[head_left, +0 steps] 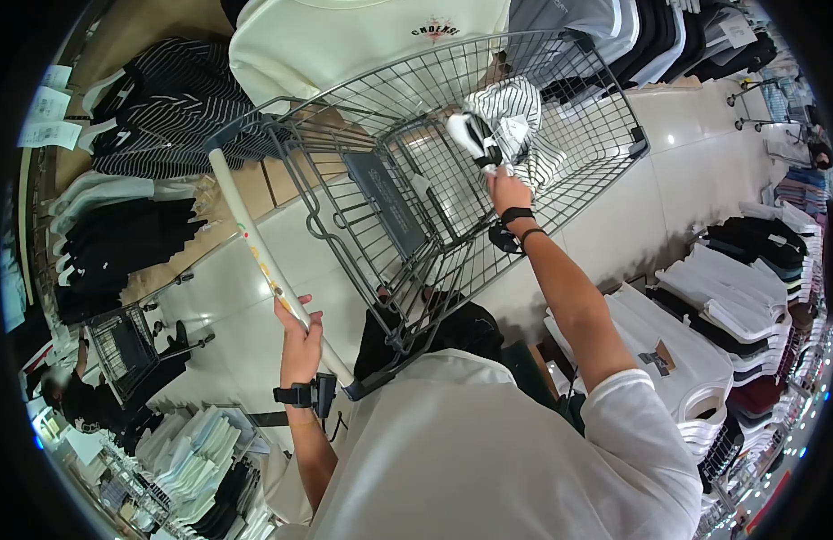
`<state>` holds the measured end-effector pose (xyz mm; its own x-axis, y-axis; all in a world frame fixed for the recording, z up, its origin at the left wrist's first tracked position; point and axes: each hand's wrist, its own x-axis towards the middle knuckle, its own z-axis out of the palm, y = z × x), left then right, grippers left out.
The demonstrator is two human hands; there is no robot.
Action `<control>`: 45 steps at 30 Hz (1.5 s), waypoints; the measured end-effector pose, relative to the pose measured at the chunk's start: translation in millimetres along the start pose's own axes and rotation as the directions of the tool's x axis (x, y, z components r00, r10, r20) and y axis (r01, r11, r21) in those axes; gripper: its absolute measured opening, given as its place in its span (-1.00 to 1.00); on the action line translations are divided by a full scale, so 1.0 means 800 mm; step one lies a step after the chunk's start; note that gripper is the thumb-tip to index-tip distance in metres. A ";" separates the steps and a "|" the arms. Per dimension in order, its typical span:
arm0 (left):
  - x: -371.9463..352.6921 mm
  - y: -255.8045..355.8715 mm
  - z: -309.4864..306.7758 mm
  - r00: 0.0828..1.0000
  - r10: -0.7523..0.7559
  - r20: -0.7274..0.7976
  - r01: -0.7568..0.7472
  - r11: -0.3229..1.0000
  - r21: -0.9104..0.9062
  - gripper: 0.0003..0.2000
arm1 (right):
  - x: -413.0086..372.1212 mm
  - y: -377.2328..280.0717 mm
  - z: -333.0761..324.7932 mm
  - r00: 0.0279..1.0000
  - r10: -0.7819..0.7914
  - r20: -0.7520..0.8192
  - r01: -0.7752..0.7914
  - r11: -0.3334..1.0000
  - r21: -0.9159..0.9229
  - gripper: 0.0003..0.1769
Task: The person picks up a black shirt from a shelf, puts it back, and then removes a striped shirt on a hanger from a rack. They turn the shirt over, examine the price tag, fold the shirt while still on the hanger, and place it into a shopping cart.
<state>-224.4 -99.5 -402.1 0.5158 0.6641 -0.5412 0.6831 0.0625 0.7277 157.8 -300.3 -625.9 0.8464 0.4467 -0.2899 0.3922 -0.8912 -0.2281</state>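
A grey wire shopping cart (389, 198) stands in front of me, with a pale handle bar (245, 220) on its left side. My left hand (299, 337) is wrapped round the lower part of that bar. Over the basket, my right hand (509, 192) is closed on the near end of a black-and-white striped garment (524, 121), by what looks like its white hanger. The garment lies bunched at the far right inside the basket, with a white tag on it.
Striped clothes (178, 108) and black clothes (119, 238) hang at the left. A cream sweatshirt (344, 45) hangs beyond the cart. White shirts (704, 297) line the right. Another person (92, 400) is at the lower left beside a second cart (124, 351).
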 end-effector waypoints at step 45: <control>-0.003 0.014 0.008 1.000 -0.018 -0.016 0.018 0.999 -0.050 -0.28 | 0.042 -0.059 0.207 0.675 -0.091 0.732 0.040 0.995 0.087 -0.29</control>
<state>-214.4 -105.2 -395.5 0.4948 0.6746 -0.5478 0.6651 0.1117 0.7384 107.5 -230.1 -779.0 0.2719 0.4407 -0.8555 0.3927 -0.8624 -0.3195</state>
